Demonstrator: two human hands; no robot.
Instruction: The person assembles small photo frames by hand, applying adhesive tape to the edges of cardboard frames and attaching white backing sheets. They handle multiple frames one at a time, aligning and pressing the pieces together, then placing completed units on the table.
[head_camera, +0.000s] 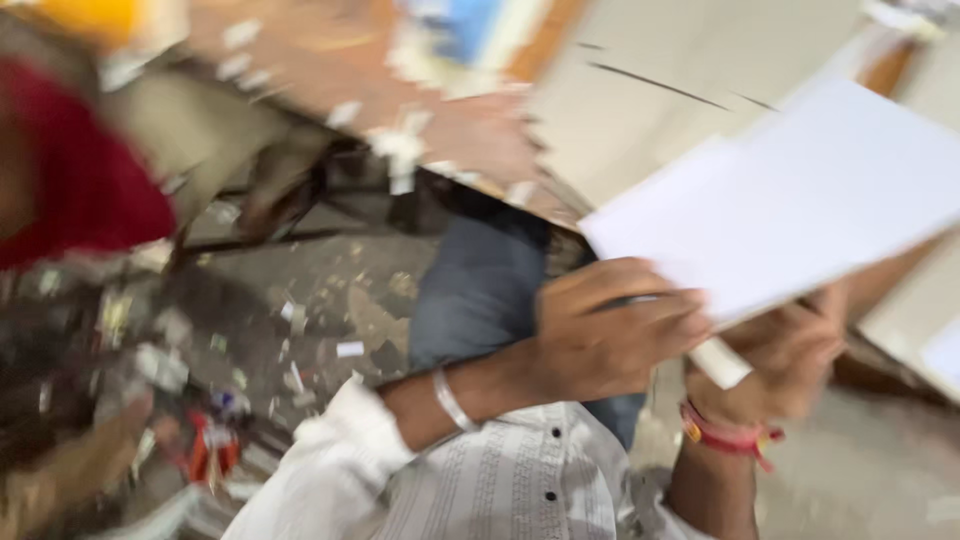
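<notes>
The view is motion-blurred. A stack of white paper sheets (800, 200) is held tilted at the right. My left hand (600, 335), with a silver bangle on its wrist, grips the stack's lower left edge, fingers curled over the top. Under the lower edge my right hand (790, 365), wearing a red thread band, holds the same stack. A white shirt sleeve (330, 470) covers my left forearm.
A wooden table (330, 60) strewn with paper scraps runs across the top. The dark floor (260, 300) at the left is littered with scraps. A person's red garment (80, 170) shows at the far left. Beige boards (640, 110) lie behind the paper.
</notes>
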